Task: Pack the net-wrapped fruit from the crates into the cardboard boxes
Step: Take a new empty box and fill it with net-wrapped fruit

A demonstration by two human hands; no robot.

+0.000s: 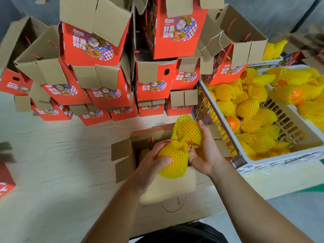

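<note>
An open cardboard box (122,155) stands on the table in front of me, flaps spread. Inside it, at the left, lies one net-wrapped fruit (144,153). Over the box opening my left hand (150,165) grips a fruit in yellow foam net (172,162). My right hand (205,153) holds a second yellow-netted fruit (186,131) just behind it, fingers curled round its side. The two fruits touch each other. To the right a white plastic crate (280,158) holds several netted oranges (250,109).
A tall stack of red printed cardboard boxes (108,95) with open flaps fills the back of the table. A second crate of netted fruit (301,88) sits at the far right. Another red box (5,183) lies at the left edge. Pale wooden tabletop (61,155) spreads left of the open box.
</note>
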